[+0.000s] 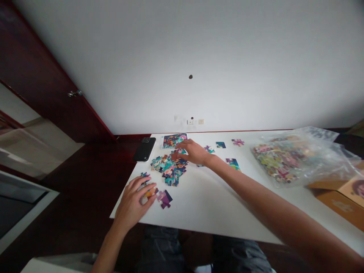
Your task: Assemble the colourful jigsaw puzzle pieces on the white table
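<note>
A heap of colourful jigsaw puzzle pieces (pixel 170 169) lies on the white table (pixel 204 204). My right hand (pixel 193 151) reaches over its far side, fingertips down among the pieces. My left hand (pixel 133 203) is at the near left of the heap, with its fingers over an orange and yellow jigsaw piece (pixel 149 194). A purple jigsaw piece (pixel 164 199) lies just beyond those fingertips. Whether either hand grips a piece is hidden by the fingers. A small printed picture card (pixel 174 140) lies behind the heap.
Several loose pieces lie to the far right of my right hand. A clear plastic bag of puzzle pieces (pixel 284 159) sits at the right, beside a cardboard box (pixel 338 197). A black phone (pixel 144 149) lies on the dark surface at the table's far left corner.
</note>
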